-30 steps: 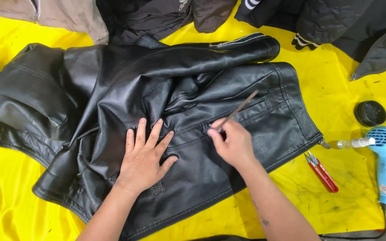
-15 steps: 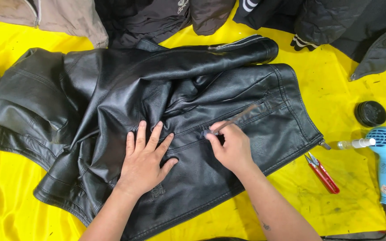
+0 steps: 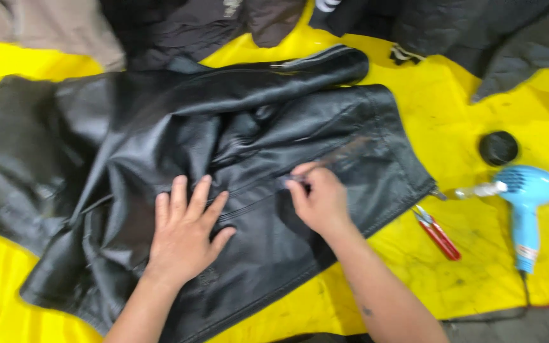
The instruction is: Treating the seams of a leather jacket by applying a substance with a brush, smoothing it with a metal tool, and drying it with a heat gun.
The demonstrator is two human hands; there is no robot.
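A black leather jacket lies spread on a yellow sheet. My left hand rests flat on the jacket's front, fingers apart, pressing the leather down. My right hand is just to its right, pinching the near end of a thin stick-like tool. The tool is blurred and slants up and right over the jacket's seam, its tip lying on the leather.
To the right on the sheet lie red-handled snips, a blue hair dryer, a small clear bottle and a round black lid. Other dark and beige garments are piled along the far edge.
The right hand has slid the tool slightly left and down along the seam. The left hand stays pressed in place. The view has shifted a little.
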